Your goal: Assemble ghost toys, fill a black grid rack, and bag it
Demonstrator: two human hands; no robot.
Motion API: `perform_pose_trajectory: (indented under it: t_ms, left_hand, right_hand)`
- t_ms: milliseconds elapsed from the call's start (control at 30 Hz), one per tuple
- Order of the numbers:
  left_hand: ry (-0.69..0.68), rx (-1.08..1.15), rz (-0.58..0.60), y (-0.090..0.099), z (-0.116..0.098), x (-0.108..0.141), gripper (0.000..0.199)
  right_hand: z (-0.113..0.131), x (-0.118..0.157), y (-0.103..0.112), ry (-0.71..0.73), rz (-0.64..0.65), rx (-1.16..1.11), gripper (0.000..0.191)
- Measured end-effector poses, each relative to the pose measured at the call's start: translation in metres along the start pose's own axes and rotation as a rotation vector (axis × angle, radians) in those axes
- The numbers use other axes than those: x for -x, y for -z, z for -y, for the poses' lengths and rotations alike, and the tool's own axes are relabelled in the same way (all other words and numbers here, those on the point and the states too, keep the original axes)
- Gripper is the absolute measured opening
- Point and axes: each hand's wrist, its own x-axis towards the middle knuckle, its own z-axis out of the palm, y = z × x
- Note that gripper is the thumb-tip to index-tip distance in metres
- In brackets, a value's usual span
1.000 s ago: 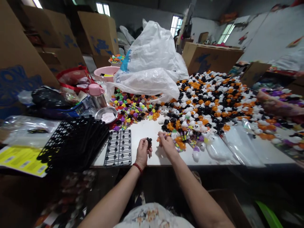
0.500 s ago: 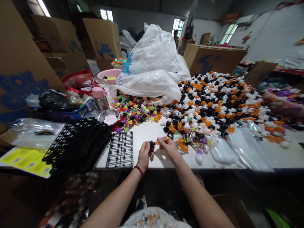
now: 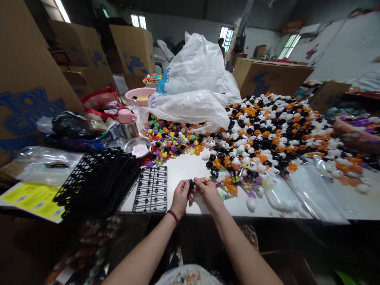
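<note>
"How are the hands placed?" "The left hand (image 3: 181, 196) pinches a small black piece (image 3: 191, 184), its fingers closed; the right hand (image 3: 208, 192) meets it, fingertips pinched together, above the white table (image 3: 190, 166) near its front edge."

"And the room around them?" "Bare tabletop lies beyond. A black rack (image 3: 150, 190) sits left; a heap of orange, black and white pieces (image 3: 267, 130) rises right."

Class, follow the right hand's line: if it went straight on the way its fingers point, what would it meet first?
Most likely the small black piece in the left hand. The right hand looks almost against it, though depth there is unclear.
</note>
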Motion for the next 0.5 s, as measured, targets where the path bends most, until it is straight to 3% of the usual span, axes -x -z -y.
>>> perform_pose_trajectory:
  t_ms: [133,400,500]
  left_hand:
    - [-0.014,0.016,-0.013,0.001,-0.002,0.0,0.043]
    - [0.035,0.066,0.024,-0.002,-0.007,0.003,0.043]
    - [0.021,0.054,0.019,-0.002,-0.007,0.002,0.043]
  right_hand:
    - [0.001,-0.001,-0.003,0.048,-0.01,0.093,0.041]
    - [0.027,-0.006,0.022,-0.013,0.069,-0.001,0.041]
    - [0.031,-0.003,0.027,0.0,0.103,0.073,0.04]
